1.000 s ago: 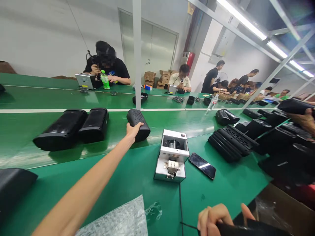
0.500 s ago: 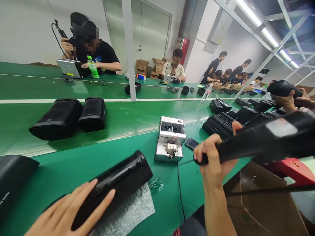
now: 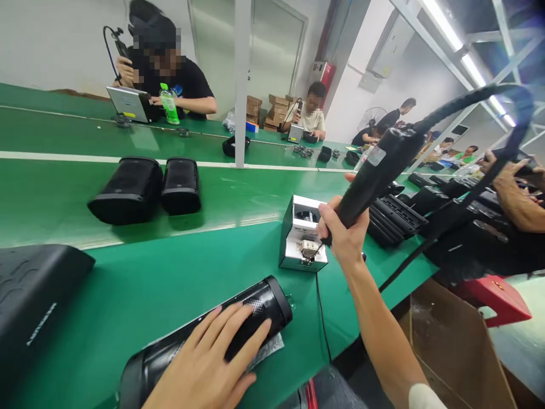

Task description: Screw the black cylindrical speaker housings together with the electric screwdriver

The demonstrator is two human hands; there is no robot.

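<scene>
**Left hand spread on the speaker casing, right hand up with the corded tool**

Here's the black speaker casing [image 3: 275, 307], lying aslant at the near edge of the green table [image 3: 179, 284], its far end beside a crumpled translucent sheet [image 3: 271, 345]. My left hand [image 3: 213, 355] is palm down across its middle, fingers open and fanned, not wrapped round it, hiding much of the mesh.

Over to the right: my right hand [image 3: 347, 236] is closed round the lower end of the black corded tool [image 3: 374, 170], forearm rising steeply, tool leaning up and away to the right. Its thin tip is down by the metal block on the white machine [image 3: 301, 233]; whether they touch, I can't tell. Hand and tool cover part of that machine, and the thick cable [image 3: 464, 204] loops across my view of the black parts [image 3: 395, 218].

Out left, a large dark casing [image 3: 38, 295] with white lettering; beyond it, two upright-ended speakers [image 3: 147, 187] side by side. A white post [image 3: 240, 85] cuts the view, a co-worker [image 3: 187, 85] to its left.
</scene>
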